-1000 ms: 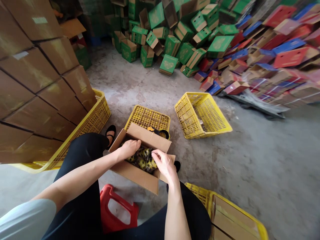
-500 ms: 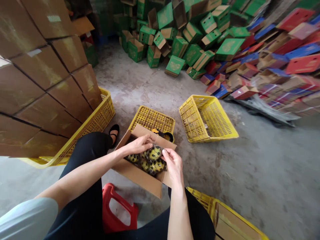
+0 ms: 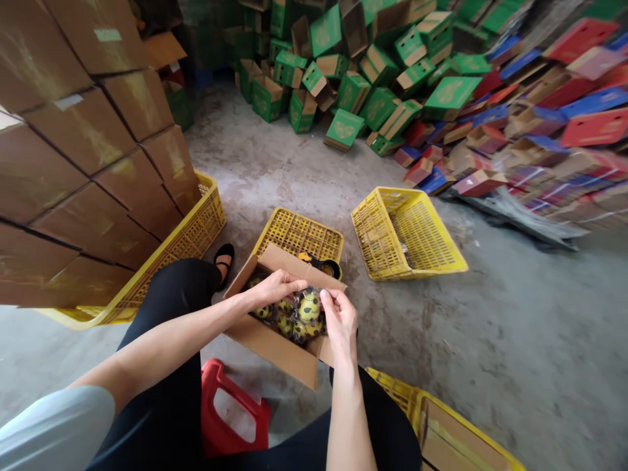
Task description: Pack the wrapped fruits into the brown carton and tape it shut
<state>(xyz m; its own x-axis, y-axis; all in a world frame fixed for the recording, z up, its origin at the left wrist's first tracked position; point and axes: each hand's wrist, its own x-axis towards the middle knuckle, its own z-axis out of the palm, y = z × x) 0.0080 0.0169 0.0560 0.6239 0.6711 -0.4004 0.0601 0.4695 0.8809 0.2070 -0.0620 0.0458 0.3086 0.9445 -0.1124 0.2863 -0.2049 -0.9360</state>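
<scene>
Between my hands is a yellow-green ball with black spots in a clear plastic bag (image 3: 309, 307). My left hand (image 3: 280, 288) pinches the bag's upper left edge. At its upper right, the thumb and fingers of my right hand (image 3: 340, 317) are closed on the plastic. The bagged ball is just over an open cardboard box (image 3: 277, 350), whose flaps are folded outward. Several similar spotted, bagged balls (image 3: 284, 324) lie inside the box, partly hidden by my left hand and wrist.
Under the box's far side is an upturned yellow crate (image 3: 304, 232) with a black-and-yellow object (image 3: 324, 264) on it. Another yellow crate (image 3: 409, 232) stands to the right. Stacked cartons (image 3: 83, 170) rise at left. A red stool (image 3: 230, 412) is below; green boxes (image 3: 343, 127) are piled behind.
The bagged ball has turned more upright between my hands and sits slightly further right. My left hand has shifted a little to the right along the bag's top.
</scene>
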